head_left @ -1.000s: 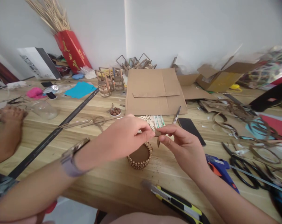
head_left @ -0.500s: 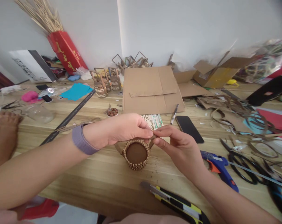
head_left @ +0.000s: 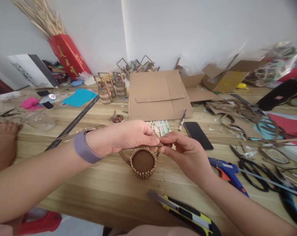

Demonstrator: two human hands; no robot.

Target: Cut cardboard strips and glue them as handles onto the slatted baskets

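Observation:
Near the middle of the table stands a small round basket (head_left: 143,162), its wall made of short sticks around a brown base. Brown cardboard strips rise from its sides, and a cross strip (head_left: 128,148) runs above its far rim. My left hand (head_left: 136,136), with a purple band at the wrist, is closed on this cardboard strip. My right hand (head_left: 181,147) pinches the strip's right end between thumb and fingers. The fingertips of both hands meet there and partly cover the strip, so how its corner is joined is hidden.
A yellow-black box cutter (head_left: 185,213) lies in front, with a blue glue gun (head_left: 228,173) and scissors (head_left: 251,170) to the right. Behind are a phone (head_left: 199,135), pen (head_left: 182,120), cardboard sheet (head_left: 155,85) and finished small baskets (head_left: 105,93). Another person's hand (head_left: 4,137) rests at far left.
My right hand has shifted slightly left, its fingers still pinching the strip's end. The view has moved slightly; the basket stays in place.

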